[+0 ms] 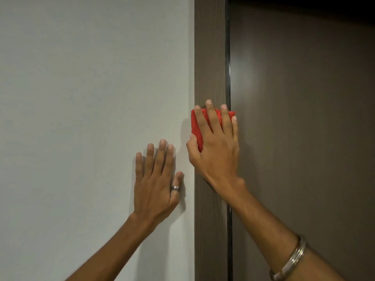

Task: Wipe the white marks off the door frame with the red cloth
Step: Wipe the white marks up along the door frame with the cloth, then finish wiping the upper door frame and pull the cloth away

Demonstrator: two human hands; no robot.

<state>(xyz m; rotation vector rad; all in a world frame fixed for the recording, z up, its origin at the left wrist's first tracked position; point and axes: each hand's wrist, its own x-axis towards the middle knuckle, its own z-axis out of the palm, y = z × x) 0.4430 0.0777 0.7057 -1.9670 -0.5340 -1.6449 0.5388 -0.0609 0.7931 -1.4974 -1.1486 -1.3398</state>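
1. Location of work item: the folded red fabric cloth [196,126] lies flat against the dark brown wood-grain door frame [210,57], its left edge overhanging onto the pale grey painted wall [81,88].
2. Right hand [215,147]: palm and spread fingers press the cloth to the frame; the thumb hooks around the cloth's left edge, securing it.
3. Left hand [155,183]: open, fingers extended, resting flat on the wall just beside the frame. It holds nothing. A silver ring [175,188] sits on the thumb.
4. Handling properties (judgement): the cloth appears soft, light and pliable. It will bunch or slide under the hand unless pressure is spread across the whole pad.
5. Recommended hold: flat palm over the centre, thumb pinning one edge, as shown.
6. White marks: none visible on the exposed frame; the area under the cloth is hidden.
7. The dark brown door panel [304,118] lies right of the frame.
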